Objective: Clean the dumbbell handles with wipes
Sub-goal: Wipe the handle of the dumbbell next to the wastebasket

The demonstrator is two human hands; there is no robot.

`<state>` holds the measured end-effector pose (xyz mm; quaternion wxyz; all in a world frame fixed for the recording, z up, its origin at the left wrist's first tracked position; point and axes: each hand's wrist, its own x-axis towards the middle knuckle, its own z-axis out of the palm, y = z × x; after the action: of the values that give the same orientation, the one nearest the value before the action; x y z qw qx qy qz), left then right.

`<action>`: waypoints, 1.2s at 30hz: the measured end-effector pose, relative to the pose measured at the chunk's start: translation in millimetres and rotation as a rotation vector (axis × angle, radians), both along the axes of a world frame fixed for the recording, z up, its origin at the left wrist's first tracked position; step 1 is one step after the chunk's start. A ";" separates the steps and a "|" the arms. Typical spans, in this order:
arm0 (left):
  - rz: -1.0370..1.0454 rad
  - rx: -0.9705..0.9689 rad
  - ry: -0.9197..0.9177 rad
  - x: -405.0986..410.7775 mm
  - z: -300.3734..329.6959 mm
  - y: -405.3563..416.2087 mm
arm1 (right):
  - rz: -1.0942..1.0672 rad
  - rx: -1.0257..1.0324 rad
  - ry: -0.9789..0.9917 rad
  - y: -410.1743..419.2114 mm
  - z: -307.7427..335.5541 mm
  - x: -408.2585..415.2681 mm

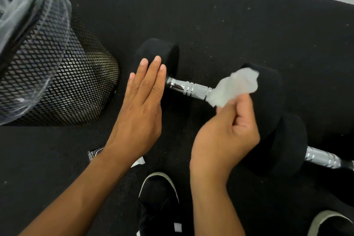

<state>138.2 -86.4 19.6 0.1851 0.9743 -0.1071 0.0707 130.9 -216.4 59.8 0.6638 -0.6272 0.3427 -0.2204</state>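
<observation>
Pinching a crumpled white wipe [234,87] in the right hand [224,140], against the right end of the near dumbbell's chrome handle [188,88]. Left hand [142,101] flat, fingers straight, steadying the left black head [162,51] on the black rubber floor [229,25]. Second dumbbell [321,157] lower right, just beside the first, its handle not being wiped. Likely mid-task: whether either handle is clean, impossible to tell. Mesh bin [63,82] with clear liner at left; torn wrapper [94,154] under the left wrist; black shoes [159,197] below. No legible writing anywhere.
</observation>
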 end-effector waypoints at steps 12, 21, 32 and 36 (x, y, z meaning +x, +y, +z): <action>0.011 -0.029 0.005 0.3 -1.3 -2.8 | 0.853 -0.917 0.156 19.0 -72.5 50.4; 0.031 -0.026 0.012 -1.8 -1.7 -4.7 | 0.848 -0.983 0.098 14.4 -67.8 18.3; 0.023 -0.026 0.020 -0.2 1.0 -3.1 | 0.969 -0.947 0.257 6.5 -41.2 52.3; 0.028 -0.014 0.018 -3.0 -1.2 -3.7 | 0.944 -1.013 0.215 4.8 -44.6 27.4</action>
<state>135.3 -90.1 18.5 0.1920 0.9750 -0.0913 0.0653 158.3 -211.6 15.2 0.2768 -0.9595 -0.0475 0.0220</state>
